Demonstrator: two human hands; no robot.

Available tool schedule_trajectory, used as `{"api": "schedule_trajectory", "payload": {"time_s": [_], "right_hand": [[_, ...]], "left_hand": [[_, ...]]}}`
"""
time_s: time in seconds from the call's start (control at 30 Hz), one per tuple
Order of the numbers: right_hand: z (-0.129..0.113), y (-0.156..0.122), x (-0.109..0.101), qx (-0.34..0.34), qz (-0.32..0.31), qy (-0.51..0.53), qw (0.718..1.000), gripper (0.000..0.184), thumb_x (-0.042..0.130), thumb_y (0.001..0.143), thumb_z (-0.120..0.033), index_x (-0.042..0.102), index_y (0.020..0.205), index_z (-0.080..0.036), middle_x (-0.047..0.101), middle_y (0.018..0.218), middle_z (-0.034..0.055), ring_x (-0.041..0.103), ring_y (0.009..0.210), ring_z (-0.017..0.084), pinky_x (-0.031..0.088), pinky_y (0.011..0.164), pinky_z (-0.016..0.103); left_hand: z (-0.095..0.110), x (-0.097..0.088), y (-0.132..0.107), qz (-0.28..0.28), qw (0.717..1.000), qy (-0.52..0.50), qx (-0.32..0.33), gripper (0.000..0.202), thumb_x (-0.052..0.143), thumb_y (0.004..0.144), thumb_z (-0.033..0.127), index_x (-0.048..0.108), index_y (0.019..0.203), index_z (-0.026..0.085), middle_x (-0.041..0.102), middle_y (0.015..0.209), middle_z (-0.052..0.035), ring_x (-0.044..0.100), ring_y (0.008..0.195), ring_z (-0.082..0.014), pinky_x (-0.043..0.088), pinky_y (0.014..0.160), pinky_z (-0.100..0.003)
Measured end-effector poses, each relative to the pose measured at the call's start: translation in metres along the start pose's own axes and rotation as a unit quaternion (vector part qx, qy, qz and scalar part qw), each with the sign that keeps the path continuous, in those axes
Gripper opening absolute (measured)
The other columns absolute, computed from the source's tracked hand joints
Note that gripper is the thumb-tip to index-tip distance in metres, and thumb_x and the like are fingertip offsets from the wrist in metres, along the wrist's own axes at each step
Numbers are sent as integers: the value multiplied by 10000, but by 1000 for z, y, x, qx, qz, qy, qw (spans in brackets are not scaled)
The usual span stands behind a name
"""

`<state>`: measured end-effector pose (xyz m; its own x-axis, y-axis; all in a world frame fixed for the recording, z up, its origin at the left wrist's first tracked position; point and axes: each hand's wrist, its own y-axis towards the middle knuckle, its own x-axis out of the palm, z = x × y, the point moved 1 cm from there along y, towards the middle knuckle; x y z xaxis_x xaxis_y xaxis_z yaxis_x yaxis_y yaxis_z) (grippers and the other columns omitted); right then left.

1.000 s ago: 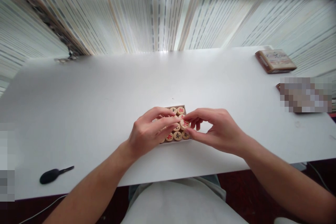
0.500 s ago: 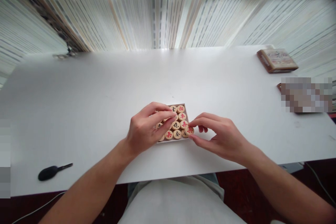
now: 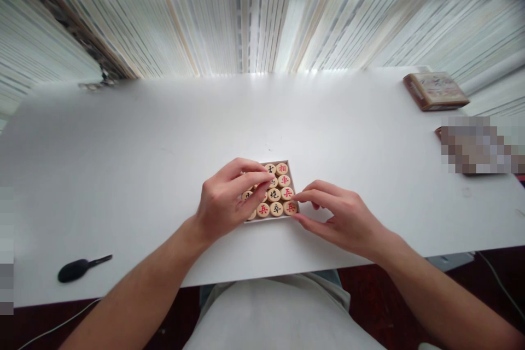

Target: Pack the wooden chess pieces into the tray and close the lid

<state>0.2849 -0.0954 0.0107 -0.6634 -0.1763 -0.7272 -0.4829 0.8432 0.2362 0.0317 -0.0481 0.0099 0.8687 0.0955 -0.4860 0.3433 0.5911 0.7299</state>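
Note:
A shallow box holds round wooden Chinese chess pieces in rows, marked with red or black characters. My left hand hangs over the box's left part and hides several pieces. Its thumb and fingertips come together near a black-marked piece; whether they pinch anything cannot be made out. At the near right corner, a red-marked Chinese chess piece lies flat in the box. My right hand has its thumb and forefinger at the edges of that piece.
The box rests on a white table. A black hairbrush-shaped object lies at the near left. At the far right is a brown printed box, with a blurred-out object nearer. A striped curtain hangs behind the table.
The red-marked piece in my right hand has moved down and slightly left, from on top of another piece's edge to flat in the corner. My left hand has barely moved.

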Motion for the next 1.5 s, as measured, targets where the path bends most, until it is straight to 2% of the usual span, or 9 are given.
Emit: {"api": "schedule_trajectory", "payload": {"time_s": [0.4, 0.97, 1.13, 1.23, 1.3, 1.33, 1.37, 1.43, 1.5], "right_hand": [[-2, 2, 4, -16, 23, -18, 999, 94, 724, 1015, -210, 804, 1053, -181, 751, 906, 65, 694, 720, 150, 534, 583, 247], [-3, 2, 3, -20, 17, -34, 999, 95, 706, 1030, -219, 795, 1050, -194, 754, 911, 70, 697, 718, 157, 507, 541, 254], [0, 3, -6, -16, 12, -22, 1000, 90, 729, 999, -200, 788, 1066, -190, 746, 905, 51, 642, 667, 134, 532, 566, 256], [6, 7, -17, -8, 14, -15, 1000, 102, 745, 989, -219, 773, 1086, -204, 748, 925, 54, 644, 694, 146, 544, 546, 247], [10, 12, -24, -4, 5, -19, 1000, 245, 785, 975, -295, 749, 1206, -220, 774, 1043, 84, 701, 802, 189, 607, 607, 276], [13, 15, -27, -2, -7, -27, 1000, 397, 815, 958, -359, 714, 1320, -231, 776, 1156, 111, 736, 901, 228, 654, 688, 320], [16, 18, -28, -1, -26, -38, 999, 593, 849, 926, -431, 647, 1451, -244, 752, 1293, 142, 753, 1028, 280, 686, 798, 388], [22, 21, -27, -1, -70, -60, 996, 1004, 909, 836, -546, 424, 1673, -276, 621, 1543, 191, 698, 1290, 390, 658, 1018, 546], [29, 22, -21, -4, -105, -73, 992, 1250, 946, 772, -554, 224, 1762, -306, 481, 1682, 204, 578, 1467, 456, 589, 1133, 629]], "left_hand": [[-1, 0, -1, -7, 1000, 1, -4, 195, 767, 942, 48, 783, 1077, 187, 781, 1024, -56, 772, 910, -143, 648, 807, -249], [-3, 0, -2, -7, 1000, 4, -10, 187, 734, 962, 68, 789, 1073, 208, 789, 1024, -49, 777, 902, -149, 654, 801, -261], [-5, -4, 3, 13, 1000, 11, -23, 177, 747, 948, 53, 797, 1048, 191, 792, 996, -49, 768, 894, -144, 636, 797, -262], [-7, -13, 9, 24, 997, 16, -64, 124, 753, 961, 98, 800, 1030, 189, 797, 962, -41, 756, 858, -142, 629, 788, -271], [-8, -22, 12, 3, 994, 6, -110, 107, 773, 976, 188, 795, 1080, 190, 807, 978, -49, 756, 849, -154, 639, 787, -291], [-7, -27, 13, -23, 991, 2, -130, 180, 795, 974, 259, 786, 1139, 188, 815, 1020, -65, 767, 880, -173, 650, 811, -314], [-6, -31, 12, -57, 988, 1, -145, 317, 828, 956, 348, 766, 1220, 185, 818, 1090, -89, 779, 946, -204, 661, 859, -349], [-2, -39, 5, -131, 979, 15, -155, 719, 897, 856, 549, 664, 1430, 184, 772, 1311, -162, 759, 1179, -305, 649, 1018, -470], [3, -44, -7, -200, 968, 30, -151, 1127, 930, 730, 687, 466, 1629, 192, 625, 1548, -240, 623, 1430, -411, 556, 1175, -602]]}}
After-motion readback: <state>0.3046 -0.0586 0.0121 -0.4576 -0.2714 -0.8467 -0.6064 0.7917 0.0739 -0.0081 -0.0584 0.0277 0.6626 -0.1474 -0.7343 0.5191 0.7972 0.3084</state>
